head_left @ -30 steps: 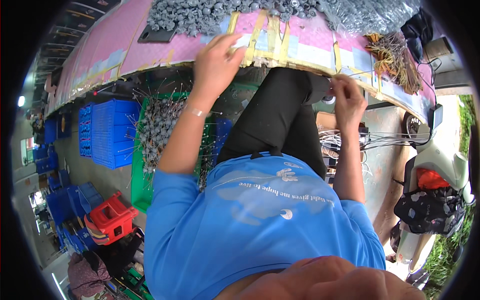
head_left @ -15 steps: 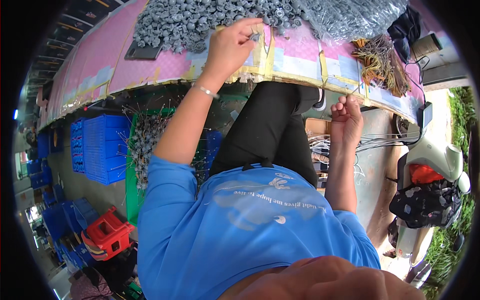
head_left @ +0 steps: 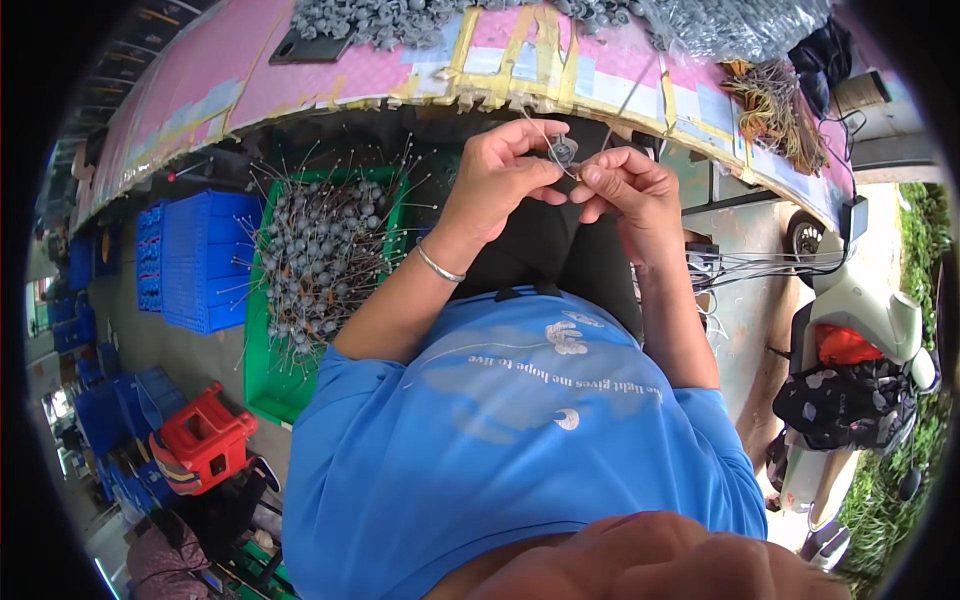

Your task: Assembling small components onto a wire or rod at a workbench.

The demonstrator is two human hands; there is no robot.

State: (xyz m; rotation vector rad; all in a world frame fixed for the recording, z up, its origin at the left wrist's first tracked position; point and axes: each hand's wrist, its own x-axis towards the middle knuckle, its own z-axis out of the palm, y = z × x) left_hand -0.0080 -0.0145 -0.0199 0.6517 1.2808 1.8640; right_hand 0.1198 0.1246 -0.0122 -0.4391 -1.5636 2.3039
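Observation:
Both my hands meet just in front of the table edge, above my lap. Between the fingertips of my left hand (head_left: 510, 172) is a small grey round plastic part (head_left: 563, 151). My right hand (head_left: 632, 188) pinches a thin wire (head_left: 572, 174) against that part's lower side; the exact joint between wire and part is too small to make out. More grey plastic parts (head_left: 385, 22) lie heaped on the table (head_left: 300, 85). A bundle of loose orange-brown and grey wires (head_left: 775, 110) rests near the table's right end.
Left of my legs stands a green crate (head_left: 268, 375) full of grey parts with wires sticking out. Beyond it are blue crates (head_left: 212, 265) and a red plastic stool (head_left: 205, 440). A dark phone-like slab (head_left: 310, 48) and clear plastic bag (head_left: 740, 35) lie on the table; a scooter (head_left: 870, 330) stands right.
My left hand has come down from the pile toward my lap with a grey part. My right hand has moved left from beside the wire bundle, and the two hands now meet.

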